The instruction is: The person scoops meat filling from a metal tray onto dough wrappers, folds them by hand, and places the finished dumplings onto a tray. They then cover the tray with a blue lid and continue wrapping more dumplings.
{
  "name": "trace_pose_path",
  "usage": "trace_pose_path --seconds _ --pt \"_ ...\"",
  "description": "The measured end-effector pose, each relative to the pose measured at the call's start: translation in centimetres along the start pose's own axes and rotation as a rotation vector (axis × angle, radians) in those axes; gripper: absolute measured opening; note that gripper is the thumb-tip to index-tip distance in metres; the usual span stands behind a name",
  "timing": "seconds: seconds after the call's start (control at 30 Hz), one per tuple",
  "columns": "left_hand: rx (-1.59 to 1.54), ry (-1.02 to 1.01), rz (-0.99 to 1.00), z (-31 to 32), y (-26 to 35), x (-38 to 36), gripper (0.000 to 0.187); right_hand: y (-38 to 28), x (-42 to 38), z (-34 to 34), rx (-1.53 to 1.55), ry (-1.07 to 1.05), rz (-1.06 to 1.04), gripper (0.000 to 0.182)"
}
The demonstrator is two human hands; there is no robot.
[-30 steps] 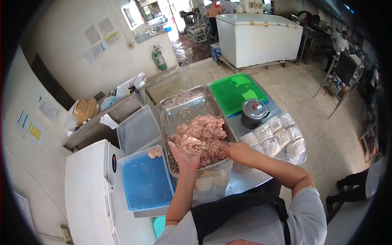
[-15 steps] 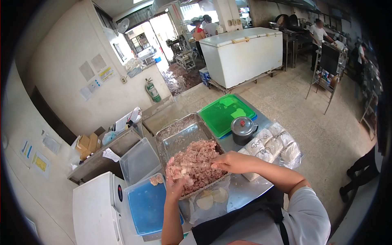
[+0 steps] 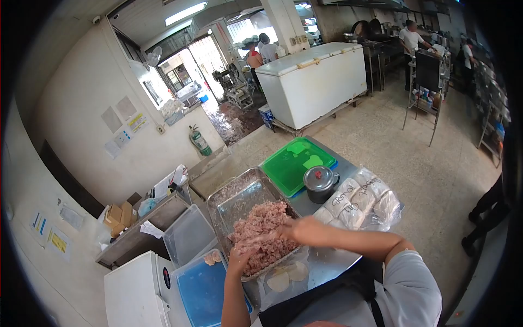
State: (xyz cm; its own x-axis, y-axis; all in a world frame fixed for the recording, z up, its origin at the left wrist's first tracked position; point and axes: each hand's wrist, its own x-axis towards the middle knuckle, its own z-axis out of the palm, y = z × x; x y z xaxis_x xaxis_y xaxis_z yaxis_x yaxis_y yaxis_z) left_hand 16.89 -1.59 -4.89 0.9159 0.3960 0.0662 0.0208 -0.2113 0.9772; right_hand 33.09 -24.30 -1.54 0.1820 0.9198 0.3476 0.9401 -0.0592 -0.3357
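Note:
A metal tray [image 3: 223, 197] holds a heap of pink minced meat [image 3: 261, 220] toward its near end. My left hand [image 3: 239, 260] is at the near left side of the heap, fingers curled over the meat. Something pale and blurred is by its fingertips. My right hand [image 3: 298, 231] reaches in from the right, its fingers closed at the edge of the mince; what they grip is hidden. Round pale dough wrappers [image 3: 279, 281] lie on a clear plastic bag [image 3: 267, 297] in front of the tray. Small pale filled pieces [image 3: 212, 258] sit on a blue tray [image 3: 204, 291].
Behind the metal tray lie a green lid [image 3: 291, 163] and a lidded metal pot [image 3: 320, 184]. Bagged white packs [image 3: 359, 201] stand to the right. A clear plastic container [image 3: 190, 234] is at left. A white chest freezer [image 3: 316, 82] and other people are farther back.
The view has shifted. My left hand has turned over and moved inward at the meat, and the pale stuff in it shows less. My right hand has moved slightly, blurred, over the heap's edge.

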Motion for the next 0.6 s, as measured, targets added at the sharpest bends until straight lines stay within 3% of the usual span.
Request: trace_pose_path --seconds 0.1,0.17,0.2,0.27,0.3,0.4,0.43,0.47,0.5,0.6 --pt "0.04 -0.018 0.022 -1.5 -4.0 1.1 0.025 0.5 -0.1 4.7 -0.008 0.152 -0.073 0.024" --pt "0.249 -0.053 -0.136 -1.5 -2.4 0.7 0.031 3.5 -1.1 7.7 -0.18 -0.113 0.161 0.022" --pt "0.251 -0.051 -0.128 -1.5 -1.7 0.7 0.031 4.4 -1.6 7.4 -0.209 -0.251 0.29 0.023" --pt "0.291 -0.027 0.081 -1.8 -0.1 -0.2 0.034 4.8 -2.2 7.0 -0.201 -0.278 0.28 0.022" --pt "0.292 -0.029 0.085 -1.1 1.9 -0.9 0.034 4.8 -2.3 6.1 -0.204 -0.319 0.266 0.021" --pt "0.173 0.088 0.202 -0.1 5.6 -1.6 0.045 1.0 -1.9 -0.8 -0.041 -0.124 0.369 0.023" --pt "0.316 0.036 0.276 -0.7 4.7 -1.2 0.043 1.1 -1.8 -0.8 -0.045 -0.122 0.37 0.023" --pt "0.459 -0.017 0.345 -1.2 3.9 -0.8 0.042 1.0 -1.8 -0.4 0.166 -0.054 0.246 0.022" --pt "0.455 -0.019 0.34 -1.3 2.9 -0.3 0.042 0.9 -2.0 0.2 0.377 0.011 0.121 0.023" --pt "0.319 -0.204 0.294 -1.5 0.7 0.2 0.038 1.0 -1.4 2.3 0.448 -0.069 0.025 0.022"
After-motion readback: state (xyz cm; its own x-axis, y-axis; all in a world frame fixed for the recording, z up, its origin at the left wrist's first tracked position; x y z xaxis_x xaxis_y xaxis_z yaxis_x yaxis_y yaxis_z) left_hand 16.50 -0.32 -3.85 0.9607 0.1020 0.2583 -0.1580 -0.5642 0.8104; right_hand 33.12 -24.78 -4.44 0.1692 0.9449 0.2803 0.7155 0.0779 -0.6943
